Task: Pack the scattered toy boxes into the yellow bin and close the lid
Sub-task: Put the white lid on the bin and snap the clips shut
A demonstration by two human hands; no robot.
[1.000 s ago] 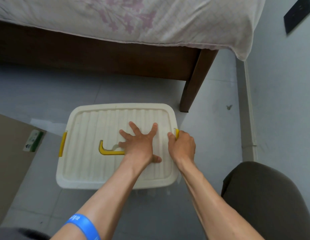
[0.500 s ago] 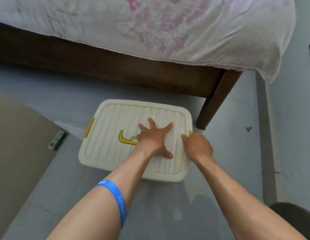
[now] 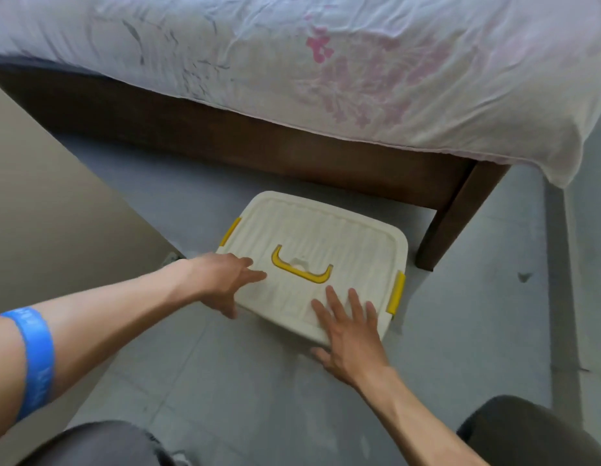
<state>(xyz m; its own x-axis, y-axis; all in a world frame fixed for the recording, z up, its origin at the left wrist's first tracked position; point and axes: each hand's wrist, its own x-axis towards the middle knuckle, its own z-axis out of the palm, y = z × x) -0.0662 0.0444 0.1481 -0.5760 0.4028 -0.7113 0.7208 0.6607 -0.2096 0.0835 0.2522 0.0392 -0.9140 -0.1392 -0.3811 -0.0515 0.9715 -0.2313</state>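
The bin sits on the grey floor with its cream ribbed lid (image 3: pixel 343 240) on top, so whatever is inside is hidden. A yellow handle (image 3: pixel 301 269) lies flat in the lid's middle. Yellow latches show at the left side (image 3: pixel 230 230) and the right side (image 3: pixel 396 292). My left hand (image 3: pixel 222 280) rests with straight fingers on the lid's near left corner, thumb down over the edge. My right hand (image 3: pixel 349 334) lies flat with spread fingers on the lid's near right corner. No toy boxes are in view.
A bed with a dark wooden frame (image 3: pixel 258 142) and white flowered sheet (image 3: pixel 326 62) stands just behind the bin; its leg (image 3: pixel 450 223) is right of the bin. A tan panel (image 3: pixel 57 196) fills the left. My knees (image 3: pixel 527 432) are at the bottom.
My left hand slid from the lid's centre to its near left corner. My right hand left the right latch and now lies flat on the near right corner. The camera view shifted.
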